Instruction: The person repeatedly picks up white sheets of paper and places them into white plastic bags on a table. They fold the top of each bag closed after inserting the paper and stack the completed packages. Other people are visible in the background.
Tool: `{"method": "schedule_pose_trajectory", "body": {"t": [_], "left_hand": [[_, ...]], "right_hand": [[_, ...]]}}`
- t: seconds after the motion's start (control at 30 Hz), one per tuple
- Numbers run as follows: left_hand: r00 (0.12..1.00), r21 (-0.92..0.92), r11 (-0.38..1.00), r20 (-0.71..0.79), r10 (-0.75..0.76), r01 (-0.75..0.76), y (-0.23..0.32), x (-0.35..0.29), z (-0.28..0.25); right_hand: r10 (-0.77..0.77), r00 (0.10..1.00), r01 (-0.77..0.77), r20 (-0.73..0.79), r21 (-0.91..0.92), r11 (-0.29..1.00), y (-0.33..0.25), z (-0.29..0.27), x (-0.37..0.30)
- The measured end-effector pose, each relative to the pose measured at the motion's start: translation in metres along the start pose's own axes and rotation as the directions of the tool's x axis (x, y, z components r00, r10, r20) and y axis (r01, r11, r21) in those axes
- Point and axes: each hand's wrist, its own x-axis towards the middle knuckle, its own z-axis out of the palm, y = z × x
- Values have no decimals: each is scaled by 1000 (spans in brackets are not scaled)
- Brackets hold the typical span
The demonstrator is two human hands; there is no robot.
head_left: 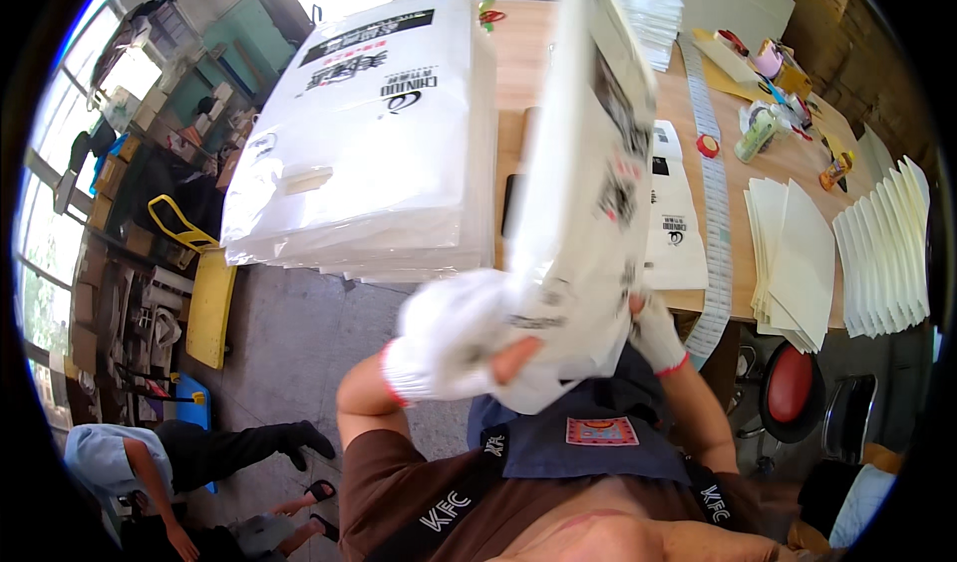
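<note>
A thick bundle of white printed plastic bags (583,223) stands on edge before me, tilted and partly blurred by motion. My left hand (454,333), in a white knit glove with bare fingertips, is closed on its near left side, the thumb across the face. My right hand (653,335), gloved alike, grips the lower right edge; most of its fingers are hidden behind the bags. To the left lies a tall stack of the same bags (369,153), with a cut handle slot. Another printed bag (678,233) lies flat on the wooden table (518,39), right of the bundle.
A long marked measuring strip (714,213) runs down the table, with a red round cap (708,145) on it. Farther right are a bottle (756,139) and fanned cream paper sheets (882,253). A yellow trolley (211,308) and another person (120,462) are at left.
</note>
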Motion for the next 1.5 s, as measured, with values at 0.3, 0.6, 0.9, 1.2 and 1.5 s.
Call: {"method": "schedule_pose_trajectory", "body": {"t": [0.3,0.6,0.9,1.2,1.5], "left_hand": [[608,-507,850,-633,-480,142,-64,25,-184],[490,-44,939,-844,-218,342,-198,-78,-149],[-4,-814,331,-378,-926,477,-201,-297,146],[877,-388,791,125,-464,473,-100,-144,255],[779,-680,401,604,-168,614,-34,32,362]], "right_hand": [[-154,924,279,350,-342,898,-154,236,140],[-83,892,283,445,-405,870,-140,225,156],[-317,942,152,107,-981,120,-48,-70,31],[-715,541,-797,-444,-542,-267,-136,-232,-53],[-746,654,-594,-123,-694,-407,-167,-280,-75]]}}
